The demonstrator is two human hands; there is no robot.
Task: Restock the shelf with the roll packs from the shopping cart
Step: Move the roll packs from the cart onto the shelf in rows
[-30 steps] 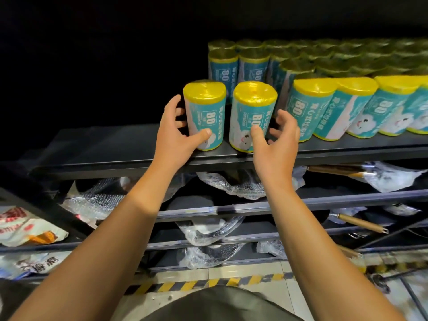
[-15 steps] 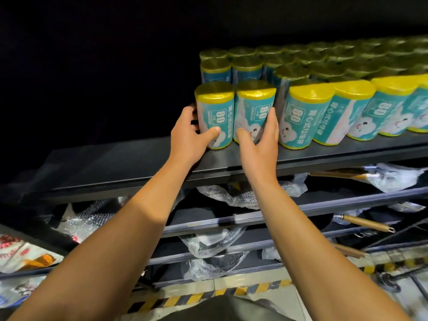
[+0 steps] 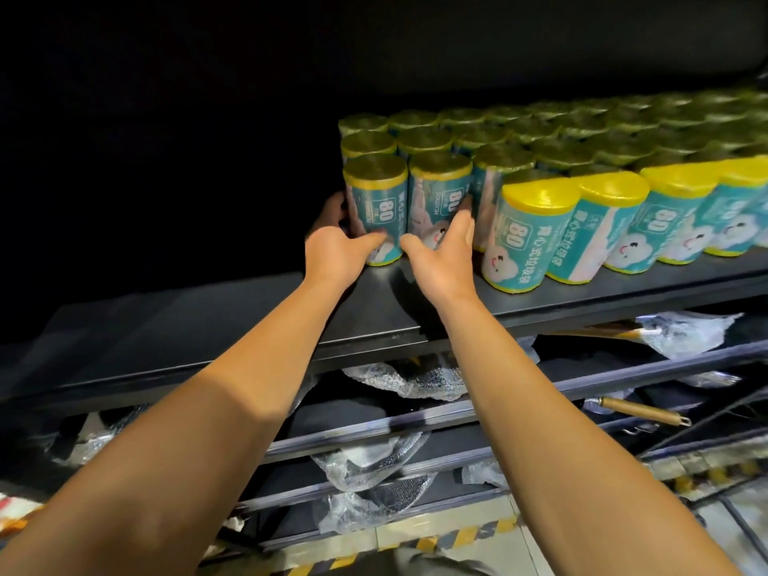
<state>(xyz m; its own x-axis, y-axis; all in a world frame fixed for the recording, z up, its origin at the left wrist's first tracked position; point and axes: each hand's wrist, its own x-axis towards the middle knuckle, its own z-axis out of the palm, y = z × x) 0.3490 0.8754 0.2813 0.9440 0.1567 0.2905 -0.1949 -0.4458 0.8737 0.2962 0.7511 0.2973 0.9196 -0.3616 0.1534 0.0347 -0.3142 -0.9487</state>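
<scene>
Two teal roll packs with yellow caps stand upright side by side on the dark shelf [image 3: 199,326], set back in shadow at the left end of the stock. My left hand [image 3: 336,251] grips the left roll pack [image 3: 376,201], thumb on its front and fingers round its left side. My right hand [image 3: 444,255] grips the right roll pack [image 3: 438,193], thumb in front and fingers wedged between it and the neighbouring pack. Several rows of the same packs [image 3: 536,234] fill the shelf to the right, the front row leaning. The shopping cart is out of view.
The shelf's left part is bare board. Lower shelves hold bubble-wrapped goods [image 3: 415,380] and wooden-handled tools [image 3: 640,411]. Yellow-and-black tape [image 3: 457,538] marks the floor below.
Both hands have pushed the two packs from the shelf's front edge back into the shadow, up against the rows behind. The packs now stand close together.
</scene>
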